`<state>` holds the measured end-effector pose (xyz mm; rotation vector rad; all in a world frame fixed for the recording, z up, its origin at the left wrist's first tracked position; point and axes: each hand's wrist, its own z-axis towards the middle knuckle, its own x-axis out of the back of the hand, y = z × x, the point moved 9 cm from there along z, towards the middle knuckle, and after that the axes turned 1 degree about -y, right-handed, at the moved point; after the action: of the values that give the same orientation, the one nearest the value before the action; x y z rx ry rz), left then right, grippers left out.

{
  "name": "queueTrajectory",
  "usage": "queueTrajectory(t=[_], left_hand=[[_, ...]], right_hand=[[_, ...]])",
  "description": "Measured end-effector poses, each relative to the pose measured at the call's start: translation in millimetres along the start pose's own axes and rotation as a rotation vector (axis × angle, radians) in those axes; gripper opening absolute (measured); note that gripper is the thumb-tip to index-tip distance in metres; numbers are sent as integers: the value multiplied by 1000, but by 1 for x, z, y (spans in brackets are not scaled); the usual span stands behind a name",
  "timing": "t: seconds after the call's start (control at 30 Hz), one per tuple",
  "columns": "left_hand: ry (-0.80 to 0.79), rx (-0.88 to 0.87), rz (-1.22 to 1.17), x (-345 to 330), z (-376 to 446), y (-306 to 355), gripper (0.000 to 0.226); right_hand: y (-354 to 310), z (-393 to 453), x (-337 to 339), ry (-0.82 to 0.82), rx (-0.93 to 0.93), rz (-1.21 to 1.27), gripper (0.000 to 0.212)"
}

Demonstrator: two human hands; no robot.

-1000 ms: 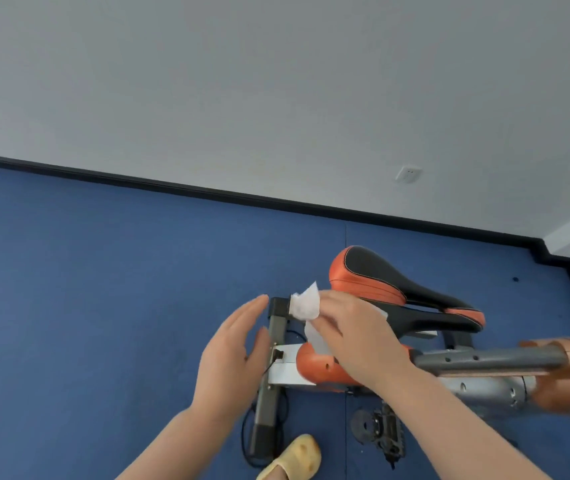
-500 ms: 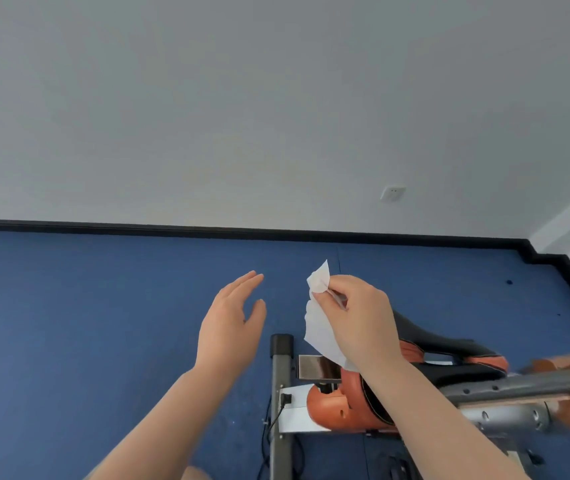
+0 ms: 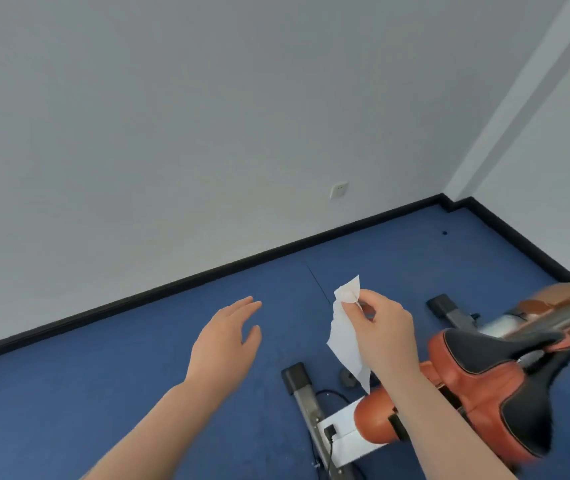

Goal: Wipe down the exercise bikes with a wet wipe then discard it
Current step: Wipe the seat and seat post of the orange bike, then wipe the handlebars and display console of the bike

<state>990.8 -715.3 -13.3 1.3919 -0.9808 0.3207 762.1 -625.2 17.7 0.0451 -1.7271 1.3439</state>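
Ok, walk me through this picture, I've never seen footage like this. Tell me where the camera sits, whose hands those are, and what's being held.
There is no machine here: the camera is worn on a person's head and looks forward and down, so the two bare arms reaching in from below are that person's own. The right hand pinches a white wet wipe by its top corner, and the wipe hangs loose in the air. The left hand is open, fingers straight, holding nothing. Below and to the right stands an exercise bike with an orange and black saddle, resting on blue carpet near a pale wall.
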Motion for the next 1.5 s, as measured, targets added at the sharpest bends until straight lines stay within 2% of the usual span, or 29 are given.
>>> queueTrajectory(t=[0.13,0.27,0.53,0.8,1.0,1.3,1.43,1.5], left_hand=[[-34,6,7,33,23,-26,40],[-73,-46,-35,31,66,-16,40],[-290,-329,-39,-29,162,83,41],[-367,-481,-81,-51,254,156,40],[-487,-577,-82,-77,323,201,40],[-693,-859,-37,-113,443,295,41],[-756,-932,-35,-129,459,326,41],[-799,-987,-27,-141,456,342,41]], right_hand=[[-7,5,3,96,-86,3,24],[4,20,11,176,-181,11,36],[19,72,44,372,-290,32,34],[15,138,73,474,-322,264,39],[27,191,83,575,-422,280,39],[31,260,95,873,-621,48,39],[32,263,104,992,-670,186,41],[34,260,116,1066,-715,159,37]])
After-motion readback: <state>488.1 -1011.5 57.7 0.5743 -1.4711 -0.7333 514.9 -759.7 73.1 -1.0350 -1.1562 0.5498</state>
